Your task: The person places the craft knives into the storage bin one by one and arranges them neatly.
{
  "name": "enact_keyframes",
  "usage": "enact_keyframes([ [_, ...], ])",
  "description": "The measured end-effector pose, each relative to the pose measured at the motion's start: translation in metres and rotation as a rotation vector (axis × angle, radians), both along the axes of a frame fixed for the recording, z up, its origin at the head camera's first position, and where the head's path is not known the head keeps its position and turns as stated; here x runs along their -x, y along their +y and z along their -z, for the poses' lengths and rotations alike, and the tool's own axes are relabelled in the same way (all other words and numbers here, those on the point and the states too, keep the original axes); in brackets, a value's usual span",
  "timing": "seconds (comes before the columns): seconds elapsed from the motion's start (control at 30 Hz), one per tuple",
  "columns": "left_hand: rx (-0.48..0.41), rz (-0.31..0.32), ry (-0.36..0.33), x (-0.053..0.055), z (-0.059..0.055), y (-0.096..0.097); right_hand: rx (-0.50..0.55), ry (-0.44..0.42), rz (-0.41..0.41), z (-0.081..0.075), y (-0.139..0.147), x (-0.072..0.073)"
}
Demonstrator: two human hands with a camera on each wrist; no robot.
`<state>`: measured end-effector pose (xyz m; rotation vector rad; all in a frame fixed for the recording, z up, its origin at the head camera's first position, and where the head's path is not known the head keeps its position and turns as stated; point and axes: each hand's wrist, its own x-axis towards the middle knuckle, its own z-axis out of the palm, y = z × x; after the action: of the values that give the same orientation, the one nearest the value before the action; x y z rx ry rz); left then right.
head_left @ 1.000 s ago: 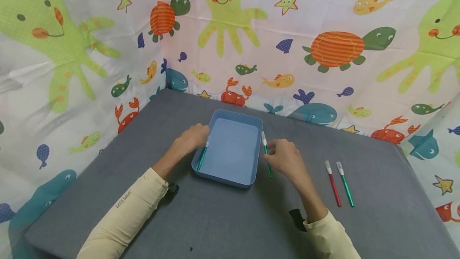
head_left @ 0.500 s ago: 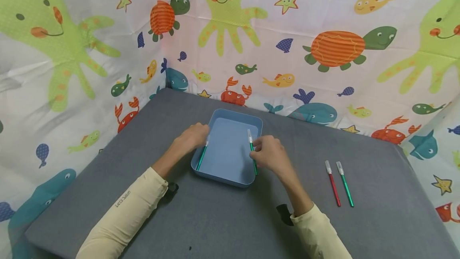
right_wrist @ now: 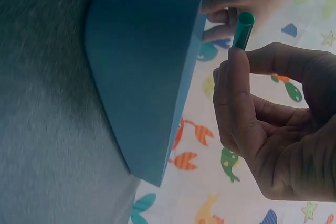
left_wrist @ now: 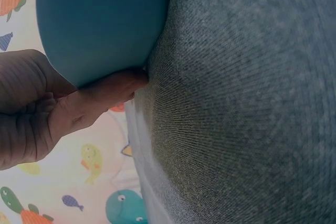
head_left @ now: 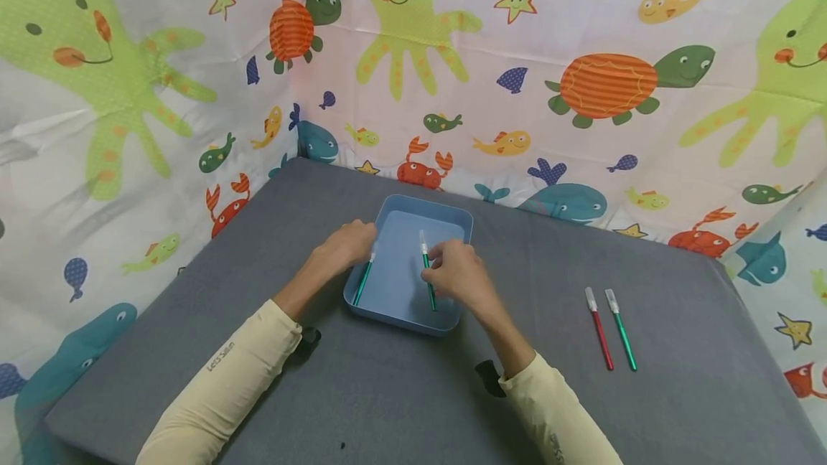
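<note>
A shallow blue tray (head_left: 426, 204) stands on the grey table. My left hand (head_left: 352, 243) grips its left wall; the left wrist view has fingers (left_wrist: 105, 94) along the outside. Inside, against that wall, lies a slim green pen (head_left: 363, 284) with a clear cap, its upper end partly hidden by that hand. Over the tray's right half, my right hand (head_left: 457, 271) pinches a second green pen (head_left: 425, 259) between thumb and fingers, capped end pointing away. In the right wrist view this pen's green end (right_wrist: 245, 22) sticks up past the fingertips, above the tray rim.
On the table to the right, a red pen (head_left: 600, 329) and another green pen (head_left: 622, 330) lie side by side, both with clear caps. A curtain (head_left: 478, 142) printed with sea animals hangs along the table's back and sides.
My right hand has carried the green pen leftward, from beside the tray's right wall to over its inside. My left hand has stayed on the left wall.
</note>
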<state>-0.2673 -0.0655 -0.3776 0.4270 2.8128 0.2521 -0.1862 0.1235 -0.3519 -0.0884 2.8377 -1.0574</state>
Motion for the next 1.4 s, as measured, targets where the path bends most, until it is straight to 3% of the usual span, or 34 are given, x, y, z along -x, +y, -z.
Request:
enact_keyframes([
  [0.47,0.013,-0.008,-0.037,0.001,-0.003,-0.001,0.135,-0.07,-0.002,0.014,-0.028,0.013],
  [0.63,0.013,-0.003,-0.041,0.002,-0.003,-0.002,0.128,-0.095,0.02,0.018,-0.04,0.016],
  [1.13,-0.004,0.01,-0.028,0.004,-0.001,-0.005,0.083,-0.06,-0.019,0.038,-0.061,0.026],
  [1.4,-0.016,0.018,-0.012,0.003,0.001,-0.005,0.169,-0.052,-0.044,0.048,-0.067,0.027],
])
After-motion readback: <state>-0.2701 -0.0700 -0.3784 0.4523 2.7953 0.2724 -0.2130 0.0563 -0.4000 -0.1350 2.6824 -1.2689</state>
